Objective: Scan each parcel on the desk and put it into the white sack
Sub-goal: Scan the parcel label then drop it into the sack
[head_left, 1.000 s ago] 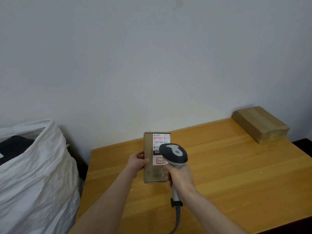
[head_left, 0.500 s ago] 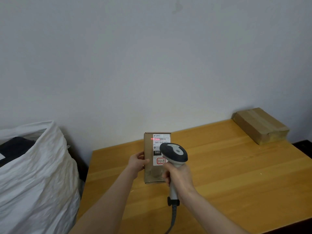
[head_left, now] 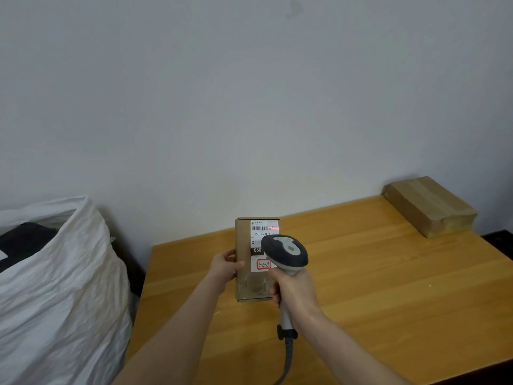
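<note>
left hand [head_left: 224, 266] grips parcel [head_left: 243, 245] upright | right hand [head_left: 294, 290] clasps scanner [head_left: 288, 251] — beam [head_left: 274, 228] seemingly on label [head_left: 258, 234]

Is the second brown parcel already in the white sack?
No, the second parcel lies at the far right corner of the desk, apart from the white sack.

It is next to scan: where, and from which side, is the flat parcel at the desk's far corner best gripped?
Probably from above, across the width of the flat parcel near its front end: it lies flat, that end clear of the wall.
</note>
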`<state>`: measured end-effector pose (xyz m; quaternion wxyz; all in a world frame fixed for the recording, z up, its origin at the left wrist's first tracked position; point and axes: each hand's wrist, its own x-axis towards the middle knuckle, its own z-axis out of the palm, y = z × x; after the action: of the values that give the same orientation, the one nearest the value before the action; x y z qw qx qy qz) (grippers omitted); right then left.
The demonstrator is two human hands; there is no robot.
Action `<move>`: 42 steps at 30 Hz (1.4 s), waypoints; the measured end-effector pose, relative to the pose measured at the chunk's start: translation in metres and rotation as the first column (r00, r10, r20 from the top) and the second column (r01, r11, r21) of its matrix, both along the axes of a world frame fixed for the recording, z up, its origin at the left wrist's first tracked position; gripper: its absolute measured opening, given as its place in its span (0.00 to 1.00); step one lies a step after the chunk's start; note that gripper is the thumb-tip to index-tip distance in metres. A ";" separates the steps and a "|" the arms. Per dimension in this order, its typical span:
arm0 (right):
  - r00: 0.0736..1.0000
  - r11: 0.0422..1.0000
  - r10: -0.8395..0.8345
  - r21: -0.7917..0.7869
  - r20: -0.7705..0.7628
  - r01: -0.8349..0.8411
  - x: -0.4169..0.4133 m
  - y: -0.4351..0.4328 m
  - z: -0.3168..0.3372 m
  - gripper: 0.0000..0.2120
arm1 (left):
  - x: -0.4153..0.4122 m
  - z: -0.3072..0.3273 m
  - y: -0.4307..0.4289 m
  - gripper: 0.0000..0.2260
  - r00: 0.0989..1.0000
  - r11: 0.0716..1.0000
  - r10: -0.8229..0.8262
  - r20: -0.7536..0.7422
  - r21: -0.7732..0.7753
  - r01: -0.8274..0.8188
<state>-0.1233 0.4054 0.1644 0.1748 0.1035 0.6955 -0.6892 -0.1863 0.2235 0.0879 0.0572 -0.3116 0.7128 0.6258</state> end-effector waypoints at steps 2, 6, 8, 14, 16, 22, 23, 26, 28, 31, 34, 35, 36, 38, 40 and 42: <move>1.000 1.000 0.003 0.007 0.000 -0.003 0.000 -0.001 0.000 0.10 | 0.000 -0.001 0.000 0.25 1.000 1.000 0.001 0.000 0.001 -0.001; 1.000 1.000 0.017 0.017 -0.001 -0.017 0.000 0.000 0.001 0.10 | 0.001 0.002 0.000 0.25 1.000 1.000 -0.005 0.002 -0.010 0.005; 1.000 1.000 0.022 0.014 0.002 -0.022 0.000 0.000 0.001 0.09 | 0.002 0.003 -0.001 0.25 1.000 1.000 0.001 0.000 0.000 -0.001; 1.000 1.000 0.029 0.005 -0.010 -0.029 0.004 0.000 0.003 0.08 | 0.009 0.007 -0.001 0.25 1.000 1.000 0.009 -0.012 -0.006 -0.009; 0.999 0.999 0.031 0.009 -0.015 -0.031 0.005 0.000 0.003 0.09 | 0.013 0.009 -0.001 0.25 1.000 1.000 0.016 -0.017 -0.011 -0.016; 0.995 0.995 0.092 -0.045 -0.045 -0.094 0.008 -0.001 0.007 0.06 | 0.030 0.022 -0.003 0.25 0.999 0.999 0.043 -0.033 -0.021 -0.044; 0.994 0.992 0.105 -0.066 -0.045 -0.107 0.007 -0.003 0.009 0.06 | 0.034 0.026 -0.004 0.25 0.998 0.998 0.054 -0.039 -0.024 -0.055; 0.992 0.983 0.124 -0.129 -0.033 -0.128 0.000 -0.012 0.017 0.03 | 0.047 0.042 -0.012 0.24 0.993 0.995 0.099 -0.069 -0.025 -0.101; 0.989 0.980 0.140 -0.137 -0.044 -0.145 -0.006 -0.025 0.025 0.02 | 0.056 0.056 -0.025 0.24 0.985 0.990 0.139 -0.103 -0.020 -0.142; 0.981 0.968 0.185 -0.162 -0.058 -0.192 -0.014 -0.059 0.037 0.03 | 0.073 0.088 -0.058 0.22 0.962 0.974 0.220 -0.159 -0.019 -0.226; 0.964 0.949 0.257 -0.169 -0.068 -0.265 -0.014 -0.103 0.052 0.03 | 0.096 0.129 -0.098 0.20 0.926 0.951 0.299 -0.232 -0.001 -0.308; 0.959 0.943 0.274 -0.177 -0.068 -0.282 -0.013 -0.118 0.057 0.03 | 0.104 0.141 -0.114 0.18 0.906 0.939 0.330 -0.264 -0.004 -0.343; 0.955 0.937 0.287 -0.189 -0.068 -0.295 -0.012 -0.132 0.063 0.02 | 0.112 0.153 -0.130 0.17 0.887 0.927 0.356 -0.293 -0.013 -0.376; 0.947 0.923 0.315 -0.212 -0.069 -0.322 -0.011 -0.166 0.072 0.02 | 0.128 0.178 -0.169 0.18 0.854 0.899 0.399 -0.335 -0.043 -0.437; 0.941 0.910 0.329 -0.238 -0.081 -0.338 -0.012 -0.204 0.079 0.02 | 0.145 0.204 -0.217 0.18 0.811 0.866 0.436 -0.391 -0.062 -0.495; 0.938 0.903 0.335 -0.254 -0.086 -0.346 -0.013 -0.246 0.084 0.03 | 0.162 0.232 -0.267 0.16 0.761 0.823 0.452 -0.465 -0.111 -0.557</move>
<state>-0.1366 0.1597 0.2482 0.2907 -0.0579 0.6076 -0.7369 -0.0242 -0.0432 0.3201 -0.3075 -0.3560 0.6674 0.5773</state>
